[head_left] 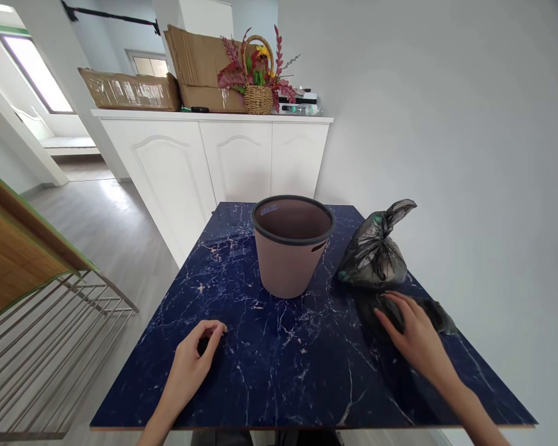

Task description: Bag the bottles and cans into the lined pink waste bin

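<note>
A mauve waste bin [286, 266] with a dark rim stands upright mid-table, its open top facing up. To its right sits a knotted black plastic bag [374, 254], filled with contents I cannot make out. In front of that bag lies a flat black plastic bag [439, 314]. My right hand [411, 328] rests over the flat bag, thumb and fingers apart, its fingertips near the filled bag's base. On the left part of the table is my left hand [196, 353], thumb and forefinger tips together, with nothing visible in them.
The blue marbled table [260, 371] abuts a white cabinet [167, 155] and a grey wall. On the cabinet are cardboard boxes [130, 91], a flower basket [259, 99] and a plastic bottle [304, 110]. At left stands a metal rack [51, 347].
</note>
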Tool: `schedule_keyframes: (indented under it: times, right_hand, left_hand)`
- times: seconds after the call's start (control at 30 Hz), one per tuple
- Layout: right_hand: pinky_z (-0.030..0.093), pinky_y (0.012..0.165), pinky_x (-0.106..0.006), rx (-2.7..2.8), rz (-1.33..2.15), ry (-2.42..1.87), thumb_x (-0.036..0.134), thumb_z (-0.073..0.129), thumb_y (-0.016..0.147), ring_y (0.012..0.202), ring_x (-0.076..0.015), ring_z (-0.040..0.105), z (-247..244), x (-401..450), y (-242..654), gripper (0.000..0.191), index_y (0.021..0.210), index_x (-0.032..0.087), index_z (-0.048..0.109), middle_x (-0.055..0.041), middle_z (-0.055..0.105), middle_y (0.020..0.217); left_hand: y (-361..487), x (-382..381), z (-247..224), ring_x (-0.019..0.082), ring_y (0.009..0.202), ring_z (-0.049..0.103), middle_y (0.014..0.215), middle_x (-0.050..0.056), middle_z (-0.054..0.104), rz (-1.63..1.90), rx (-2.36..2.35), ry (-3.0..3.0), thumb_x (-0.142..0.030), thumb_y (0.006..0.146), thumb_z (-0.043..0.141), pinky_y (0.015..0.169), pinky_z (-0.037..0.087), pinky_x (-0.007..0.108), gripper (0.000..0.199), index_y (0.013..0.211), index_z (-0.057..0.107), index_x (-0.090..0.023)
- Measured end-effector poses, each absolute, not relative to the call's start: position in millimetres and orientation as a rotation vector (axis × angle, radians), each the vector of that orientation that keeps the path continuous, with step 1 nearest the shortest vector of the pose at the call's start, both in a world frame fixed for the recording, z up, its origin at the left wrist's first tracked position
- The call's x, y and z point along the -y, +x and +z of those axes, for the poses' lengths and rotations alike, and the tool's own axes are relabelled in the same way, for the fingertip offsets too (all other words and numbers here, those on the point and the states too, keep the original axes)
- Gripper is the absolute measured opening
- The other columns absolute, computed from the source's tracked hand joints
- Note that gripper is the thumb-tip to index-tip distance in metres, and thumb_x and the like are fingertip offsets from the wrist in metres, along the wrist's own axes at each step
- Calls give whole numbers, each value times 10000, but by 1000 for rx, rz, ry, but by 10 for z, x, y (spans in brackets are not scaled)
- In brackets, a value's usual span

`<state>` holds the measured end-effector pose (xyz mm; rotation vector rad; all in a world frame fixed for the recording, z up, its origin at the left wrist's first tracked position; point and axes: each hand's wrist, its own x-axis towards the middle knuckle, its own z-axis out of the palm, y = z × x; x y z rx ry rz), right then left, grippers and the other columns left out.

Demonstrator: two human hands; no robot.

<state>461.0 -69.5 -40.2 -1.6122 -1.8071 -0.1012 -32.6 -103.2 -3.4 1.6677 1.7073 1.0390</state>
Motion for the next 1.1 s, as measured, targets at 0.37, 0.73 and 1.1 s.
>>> schedule_keyframes:
  times: [0.37, 0.73, 1.1]
  right_hand:
    - [502, 1078, -595, 1858, -74, -1653, 504, 401, 1123, 1349, -386, 619, -859, 1068, 4224, 420, 1408, 268, 599, -149, 650, 1472]
    - [543, 1048, -602, 1851, 144, -1536, 418, 514, 1091, 1253, -369, 682, -665, 1249, 3807, 285, 1245, 283, 713, -110, 741, 1357]
    - [575, 1039, -459, 1848, 898, -1205, 388, 625, 1045, 1182, -294, 730, -214, 1418, 3206, 200, 1133, 294, 778, -78, 795, 1227]
  left_hand:
    - [-310, 1036, -25, 273, 949, 747, 1021, 54, 799, 1049, -1728, 1737, -638, 988, 587, 867, 572, 340, 408, 1013, 752, -266]
    - [-263, 1049, 9, 283, 945, 762, 1059, 82, 813, 1029, -1744, 1770, -677, 967, 580, 821, 589, 339, 460, 1025, 767, -260]
    - [-231, 1110, -23, 274, 966, 749, 1035, 74, 804, 1050, -1729, 1841, -625, 978, 591, 883, 576, 351, 409, 1014, 743, -247]
